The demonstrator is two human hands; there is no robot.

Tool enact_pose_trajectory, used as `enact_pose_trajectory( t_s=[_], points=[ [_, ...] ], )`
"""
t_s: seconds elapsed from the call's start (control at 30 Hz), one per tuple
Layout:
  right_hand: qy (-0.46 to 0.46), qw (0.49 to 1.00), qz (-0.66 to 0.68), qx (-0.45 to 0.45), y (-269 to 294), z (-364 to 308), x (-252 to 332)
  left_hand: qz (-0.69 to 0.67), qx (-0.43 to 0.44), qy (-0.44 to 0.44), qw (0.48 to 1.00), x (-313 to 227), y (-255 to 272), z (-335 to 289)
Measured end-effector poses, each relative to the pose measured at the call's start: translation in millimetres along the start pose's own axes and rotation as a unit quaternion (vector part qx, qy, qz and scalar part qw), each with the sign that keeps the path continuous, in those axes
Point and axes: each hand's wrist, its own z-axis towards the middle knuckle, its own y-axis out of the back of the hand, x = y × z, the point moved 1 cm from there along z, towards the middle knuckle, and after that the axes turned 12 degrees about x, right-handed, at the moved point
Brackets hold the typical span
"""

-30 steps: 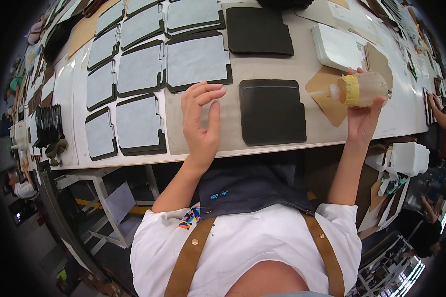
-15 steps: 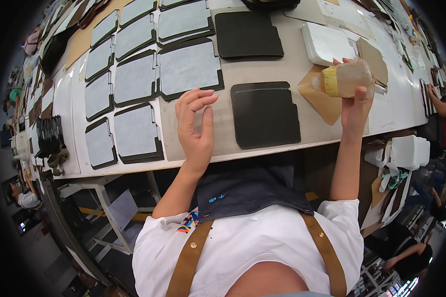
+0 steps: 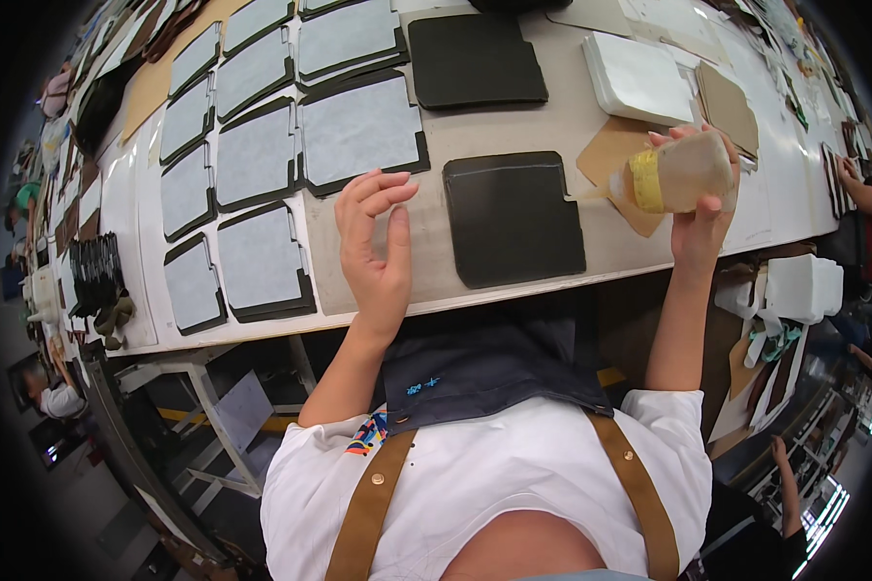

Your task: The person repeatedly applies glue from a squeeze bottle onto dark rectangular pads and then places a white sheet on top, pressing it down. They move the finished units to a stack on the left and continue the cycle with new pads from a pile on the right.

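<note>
My right hand (image 3: 700, 228) is wrapped round a translucent squeeze bottle (image 3: 683, 177) with yellow tape near its neck. The bottle lies sideways, and its thin nozzle points left to the notched right edge of a black panel (image 3: 515, 225). Whether the tip touches the panel I cannot tell. A glossy line runs along the panel's far edge. To the left of this panel my left hand (image 3: 376, 242) hovers, holding nothing, its fingers loosely curved and apart from the thumb. A tan paper piece (image 3: 610, 155) lies beneath the bottle. Another black panel (image 3: 475, 63) lies farther back.
Rows of pale-faced panels with black borders (image 3: 358, 131) cover the table's left part. At the back right are a white stack (image 3: 635, 77) and grey-brown boards (image 3: 727, 111). Black strips (image 3: 94, 276) hang at the far left. A co-worker's arm (image 3: 860, 189) shows at the right.
The bottle has moved slightly nearer to me, and its nozzle has come to the black panel's right edge. My left hand stays nearly in place. The view has shifted a little.
</note>
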Motion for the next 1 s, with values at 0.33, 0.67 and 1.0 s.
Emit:
enact_pose_trajectory(
  t_s=[0.33, 0.67, 1.0],
  points=[
    [0.017, 1.000, -0.014, -0.003, 5, -7, 7, 0.001, -0.017, 0.000, 1.000, -1, -2, 2],
    [-0.016, 1.000, 0.009, -0.010, 13, -23, 10, -0.005, -0.015, 0.006, 1.000, -2, -2, 2],
    [-0.028, 0.999, 0.043, -0.020, 4, -26, 4, -0.003, -0.013, 0.010, 1.000, -2, -3, 1]
  ],
)
